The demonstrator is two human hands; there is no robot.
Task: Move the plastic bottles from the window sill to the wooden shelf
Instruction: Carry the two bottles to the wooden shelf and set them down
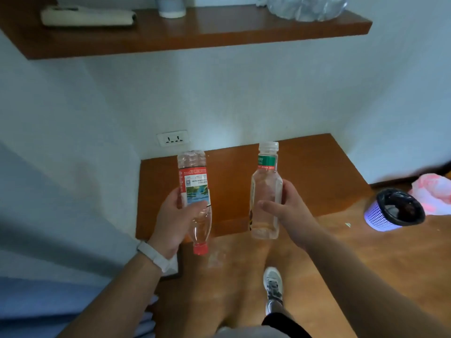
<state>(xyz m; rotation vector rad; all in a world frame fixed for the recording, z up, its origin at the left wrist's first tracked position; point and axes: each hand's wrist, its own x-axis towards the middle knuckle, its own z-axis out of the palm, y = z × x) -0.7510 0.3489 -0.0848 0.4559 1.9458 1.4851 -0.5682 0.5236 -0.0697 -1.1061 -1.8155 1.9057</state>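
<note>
We're carrying two empty-looking plastic bottles below the wooden shelf point(195, 32), so they're probably light and squashy, best gripped mid-body. Our left hand point(170, 220) is wrapping around the red-capped bottle point(195, 191), held upside down, and our right hand point(290, 211) is closing around the upright white-capped bottle point(266, 189).

2 plastic bottles: 1 red-capped bottle point(195, 191) in my left hand point(168, 223), held cap down, and 1 white-capped bottle point(266, 189) in my right hand point(288, 213), cap up. 2 hands total. 1 wooden shelf point(219, 32) up top carrying 3 things: 1 flat pale item point(87, 17), 1 pale cup-like container point(172, 7), 1 clear crumpled plastic heap point(307, 7). 1 wall socket point(173, 138). 1 lavender basket point(395, 211). 1 pink bag point(434, 193). 1 wristband point(153, 256). 1 shoe point(273, 286).
</note>
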